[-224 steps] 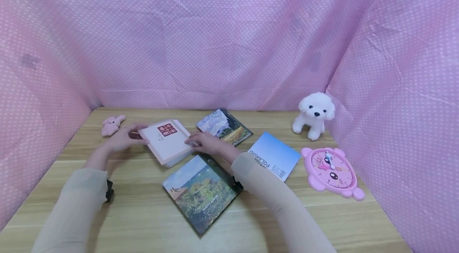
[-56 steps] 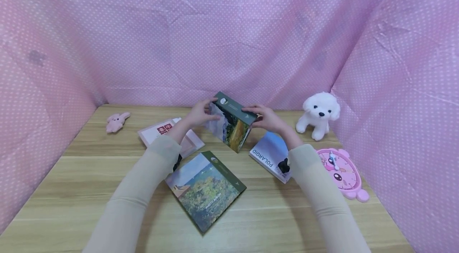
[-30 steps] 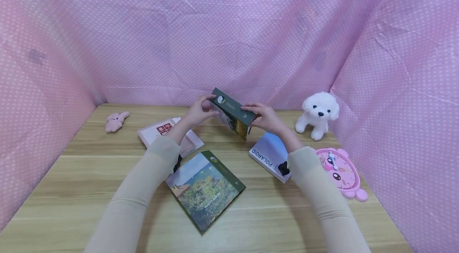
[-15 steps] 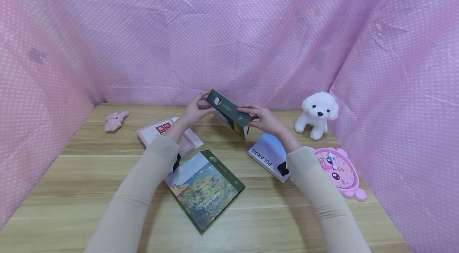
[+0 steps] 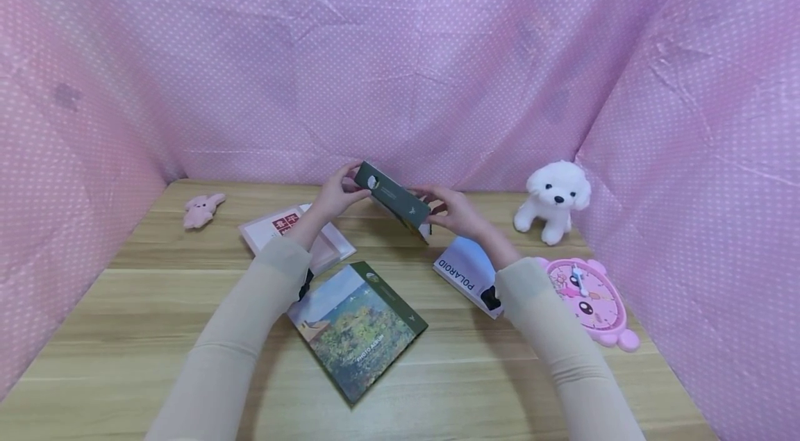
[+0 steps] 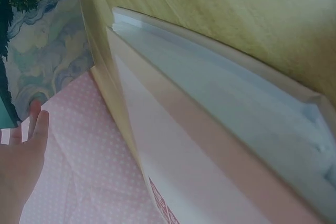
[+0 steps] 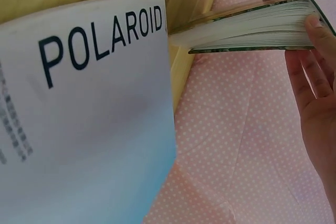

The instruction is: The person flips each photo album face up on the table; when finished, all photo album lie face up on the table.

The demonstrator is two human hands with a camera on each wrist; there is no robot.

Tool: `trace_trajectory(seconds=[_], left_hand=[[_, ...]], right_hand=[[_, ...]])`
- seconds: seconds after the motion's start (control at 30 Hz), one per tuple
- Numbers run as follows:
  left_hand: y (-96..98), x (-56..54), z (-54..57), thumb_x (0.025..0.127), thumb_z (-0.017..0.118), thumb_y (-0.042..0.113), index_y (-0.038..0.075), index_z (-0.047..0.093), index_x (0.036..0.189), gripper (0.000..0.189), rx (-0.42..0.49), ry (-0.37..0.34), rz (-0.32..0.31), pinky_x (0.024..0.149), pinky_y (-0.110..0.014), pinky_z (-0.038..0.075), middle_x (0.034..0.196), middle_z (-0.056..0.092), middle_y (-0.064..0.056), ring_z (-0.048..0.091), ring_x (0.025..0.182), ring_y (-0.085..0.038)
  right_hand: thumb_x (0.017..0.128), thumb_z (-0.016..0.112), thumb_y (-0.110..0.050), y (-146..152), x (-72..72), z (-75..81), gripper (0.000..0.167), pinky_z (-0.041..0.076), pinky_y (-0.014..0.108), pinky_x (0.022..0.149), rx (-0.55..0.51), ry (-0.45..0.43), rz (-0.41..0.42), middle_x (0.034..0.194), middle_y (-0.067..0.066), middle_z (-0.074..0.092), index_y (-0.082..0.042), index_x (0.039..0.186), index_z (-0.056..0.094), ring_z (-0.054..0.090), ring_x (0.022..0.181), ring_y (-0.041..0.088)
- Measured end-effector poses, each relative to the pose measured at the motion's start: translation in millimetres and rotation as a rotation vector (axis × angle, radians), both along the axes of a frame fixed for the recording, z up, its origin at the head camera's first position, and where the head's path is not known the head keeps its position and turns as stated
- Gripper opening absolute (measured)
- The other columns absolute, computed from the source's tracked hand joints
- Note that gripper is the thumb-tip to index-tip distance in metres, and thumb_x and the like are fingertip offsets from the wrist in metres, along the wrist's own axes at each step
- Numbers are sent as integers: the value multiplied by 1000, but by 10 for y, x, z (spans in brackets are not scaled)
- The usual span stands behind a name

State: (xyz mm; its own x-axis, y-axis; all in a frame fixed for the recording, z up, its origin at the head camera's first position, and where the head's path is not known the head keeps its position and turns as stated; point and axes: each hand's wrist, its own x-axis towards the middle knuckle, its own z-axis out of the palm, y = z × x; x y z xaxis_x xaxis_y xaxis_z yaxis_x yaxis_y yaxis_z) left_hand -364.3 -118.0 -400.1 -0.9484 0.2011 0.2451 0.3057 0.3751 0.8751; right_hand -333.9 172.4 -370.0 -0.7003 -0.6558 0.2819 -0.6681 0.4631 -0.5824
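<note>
Both hands hold a photo album with a dark green spine [image 5: 394, 198] and a swirling painted cover [image 6: 47, 51], spine up, near the back of the table. The left hand [image 5: 336, 198] grips the spine's left end between thumb and fingers. At the right end, the right hand [image 5: 457, 212] grips it too, thumb across the page edges [image 7: 252, 32] in the right wrist view. A white album with red characters [image 5: 287, 221] lies partly behind the left forearm. Nearer the front lies another green-spined photo album [image 5: 356, 333]. A blue-white POLAROID album [image 5: 465, 267] sits below the right hand.
A white plush dog [image 5: 553, 198] sits at the back right, with a pink toy clock [image 5: 590, 298] in front of it. A small pink plush [image 5: 201, 210] lies at the back left. Pink dotted cloth [image 5: 387, 66] hangs around the wooden table [image 5: 156, 309].
Earlier both hands were at the white album. They then took up the green-spined painted album and tilted it spine up. Lately it has shifted slightly left, its cover turning out of sight.
</note>
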Motion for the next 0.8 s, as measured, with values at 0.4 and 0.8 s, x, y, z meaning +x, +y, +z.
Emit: trace_trajectory(seconds=[0.4,0.8], left_hand=[[-57,25,-7,83,72,11,16,36,145,71,-17,-24,2,97,-42,47,128,51,-17,52,115,-33],[-117,69,76,85,70,14,9,38,143,66,-83,-53,2,98,-44,46,128,52,-18,53,116,-33]], right_hand=[[86,67,-7,-31,-1,-101,49,48,52,93,-42,-81,35,130,9,56,-12,132,52,54,115,25],[89,64,-9,-21,4,-144,44,49,51,93,-29,-72,72,128,7,57,-14,131,52,57,112,24]])
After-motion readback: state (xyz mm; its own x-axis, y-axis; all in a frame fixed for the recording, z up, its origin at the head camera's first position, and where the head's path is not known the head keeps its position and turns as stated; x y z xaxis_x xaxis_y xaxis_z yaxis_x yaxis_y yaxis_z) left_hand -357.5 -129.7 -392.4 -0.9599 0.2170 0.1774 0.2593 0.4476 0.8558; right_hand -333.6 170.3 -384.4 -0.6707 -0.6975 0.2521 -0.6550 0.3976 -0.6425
